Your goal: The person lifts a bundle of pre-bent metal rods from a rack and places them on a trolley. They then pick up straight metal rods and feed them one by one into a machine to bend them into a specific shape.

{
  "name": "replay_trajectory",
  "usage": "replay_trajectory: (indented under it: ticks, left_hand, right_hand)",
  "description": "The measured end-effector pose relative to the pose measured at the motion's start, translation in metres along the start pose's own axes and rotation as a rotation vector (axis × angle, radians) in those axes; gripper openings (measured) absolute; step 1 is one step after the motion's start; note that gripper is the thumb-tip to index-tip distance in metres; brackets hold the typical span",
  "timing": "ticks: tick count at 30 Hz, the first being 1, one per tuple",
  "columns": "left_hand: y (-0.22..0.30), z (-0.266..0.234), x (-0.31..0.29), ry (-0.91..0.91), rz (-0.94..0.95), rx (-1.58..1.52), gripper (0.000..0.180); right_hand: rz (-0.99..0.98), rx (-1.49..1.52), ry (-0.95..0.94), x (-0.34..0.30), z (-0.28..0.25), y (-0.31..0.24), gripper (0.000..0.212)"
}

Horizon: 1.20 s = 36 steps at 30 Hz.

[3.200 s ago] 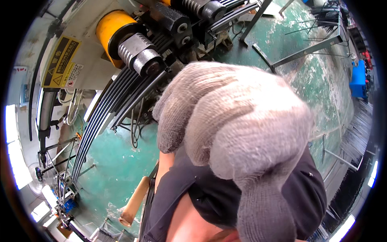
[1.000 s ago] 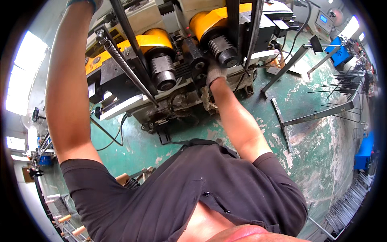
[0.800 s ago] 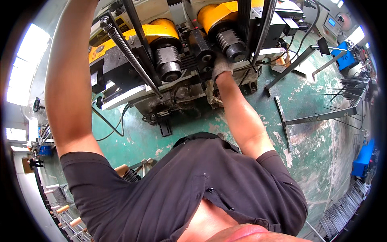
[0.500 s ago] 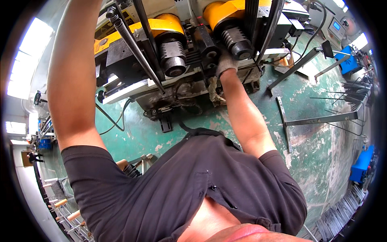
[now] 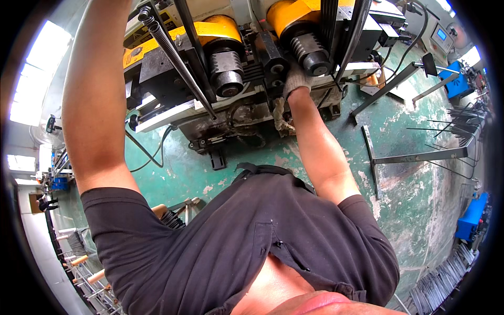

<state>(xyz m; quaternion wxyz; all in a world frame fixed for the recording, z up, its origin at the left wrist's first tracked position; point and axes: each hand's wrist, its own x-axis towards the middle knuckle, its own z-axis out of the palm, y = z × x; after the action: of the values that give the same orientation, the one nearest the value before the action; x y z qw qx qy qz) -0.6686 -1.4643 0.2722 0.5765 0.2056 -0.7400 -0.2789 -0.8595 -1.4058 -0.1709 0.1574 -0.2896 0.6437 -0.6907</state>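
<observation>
At the far left, a fan [image 5: 51,125] is showing faintly against the pale wall, and I am making out little of it. Beside it, my left arm [image 5: 94,105] is running out through the top edge; the left hand is lying beyond the frame, so I am unable to tell what its fingers are doing or holding. The arm is also hiding the left end of the machine [image 5: 223,29], which is standing directly in front of me with its top cut off. A spring [image 5: 167,44] is slanting across its front, the toothed left shaft [image 5: 227,65] is sitting to its right, and a black block [image 5: 269,50] is jutting out between that and the right shaft [image 5: 310,52].

Just below the gap between block and right shaft, my right hand [image 5: 297,81] is wearing a pale glove. Its fingers are disappearing into shadow there, so I am unable to tell whether they are spread, pressed together or pinching anything.

Farther right, a metal stand [image 5: 420,156] is resting on the floor [image 5: 404,210]. Below a blue box [image 5: 472,216], the curved rim is clipping some rods [image 5: 443,278].
</observation>
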Motion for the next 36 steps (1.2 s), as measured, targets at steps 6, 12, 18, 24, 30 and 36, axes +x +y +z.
replay_trajectory:
  ticks: [6,12,18,24,30,36]
  left_hand:
    - [-0.008,-0.024,0.016,-0.153,0.007,0.045,0.022]
    - [0.001,-0.029,-0.032,0.126,0.049,0.184,0.025]
    - [-0.012,-0.041,-0.047,-0.070,-0.055,0.132,0.024]
    - [0.018,-0.045,-0.055,-0.233,-0.076,0.381,0.018]
    - [0.014,-0.040,-0.051,-0.205,-0.089,0.439,0.021]
    - [0.015,-0.035,-0.056,-0.200,-0.113,0.507,0.024]
  right_hand:
    - [0.066,0.113,0.051,0.001,0.001,0.004,0.048]
    - [0.181,0.254,0.032,-0.004,0.007,0.014,0.048]
    - [0.226,0.346,0.051,-0.010,-0.011,0.016,0.031]
    - [0.174,0.241,-0.006,-0.010,-0.005,0.018,0.031]
    - [0.144,0.169,-0.025,-0.014,-0.008,0.012,0.027]
    - [0.002,-0.178,-0.135,-0.006,-0.009,0.042,0.038]
